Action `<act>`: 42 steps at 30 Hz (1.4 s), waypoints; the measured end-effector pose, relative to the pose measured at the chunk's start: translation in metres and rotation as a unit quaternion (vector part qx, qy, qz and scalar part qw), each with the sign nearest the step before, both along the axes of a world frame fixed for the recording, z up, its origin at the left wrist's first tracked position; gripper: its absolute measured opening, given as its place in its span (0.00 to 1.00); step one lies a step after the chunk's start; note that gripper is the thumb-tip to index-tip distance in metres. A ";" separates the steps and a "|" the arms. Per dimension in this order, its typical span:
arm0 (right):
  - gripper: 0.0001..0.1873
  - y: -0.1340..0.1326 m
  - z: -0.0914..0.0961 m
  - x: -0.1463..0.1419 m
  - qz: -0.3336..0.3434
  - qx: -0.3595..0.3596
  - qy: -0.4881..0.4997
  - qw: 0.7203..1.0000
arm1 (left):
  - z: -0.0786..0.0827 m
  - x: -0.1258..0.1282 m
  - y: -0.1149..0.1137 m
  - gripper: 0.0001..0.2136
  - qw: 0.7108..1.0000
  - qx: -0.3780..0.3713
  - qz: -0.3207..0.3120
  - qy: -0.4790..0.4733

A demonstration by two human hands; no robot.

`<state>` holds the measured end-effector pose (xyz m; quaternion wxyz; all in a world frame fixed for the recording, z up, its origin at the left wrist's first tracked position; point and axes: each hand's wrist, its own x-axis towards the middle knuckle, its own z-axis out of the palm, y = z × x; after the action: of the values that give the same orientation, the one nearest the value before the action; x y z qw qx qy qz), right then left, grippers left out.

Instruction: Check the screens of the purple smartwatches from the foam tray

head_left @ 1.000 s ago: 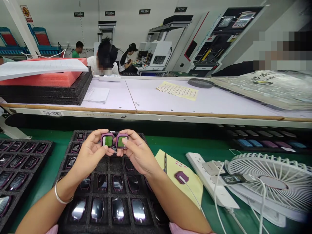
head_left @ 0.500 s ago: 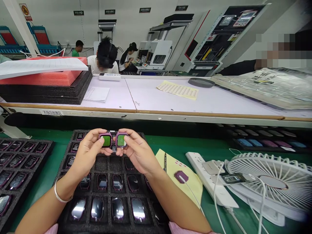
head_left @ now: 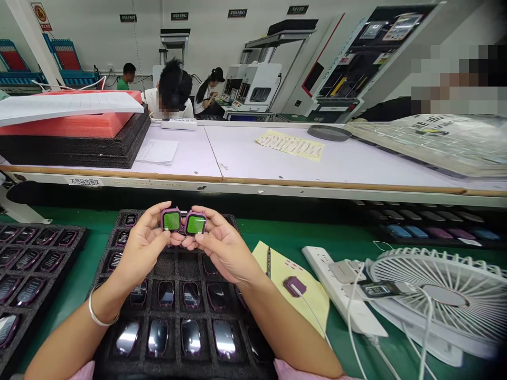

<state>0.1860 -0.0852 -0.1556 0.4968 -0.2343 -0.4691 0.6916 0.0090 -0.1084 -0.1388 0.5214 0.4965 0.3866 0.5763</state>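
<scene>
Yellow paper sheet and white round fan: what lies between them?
In the head view, a long white power strip with a white adapter and cable.

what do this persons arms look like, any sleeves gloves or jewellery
The left forearm and right forearm are bare below pink sleeves at the bottom edge. A narrow, rounded, silver-coloured bangle circles the left wrist; nothing shows on the right. Left grip and right grip are ungloved.
</scene>
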 end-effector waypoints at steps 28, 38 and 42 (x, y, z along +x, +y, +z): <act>0.23 0.006 -0.036 0.022 0.081 -0.066 -0.080 0.991 | -0.003 -0.018 0.003 0.18 0.995 -0.065 0.012 0.072; 0.30 0.000 -0.097 0.019 0.042 0.178 -0.427 0.886 | -0.057 -0.029 0.002 0.13 0.924 0.023 0.049 0.379; 0.27 0.003 -0.096 0.021 0.009 0.267 -0.490 0.830 | -0.077 -0.026 -0.001 0.14 0.874 0.030 0.031 0.484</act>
<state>0.2069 -0.0823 -0.2517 0.2390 -0.3961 -0.8193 0.3387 -0.0165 -0.1095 -0.2158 0.2359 0.7163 0.5885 0.2915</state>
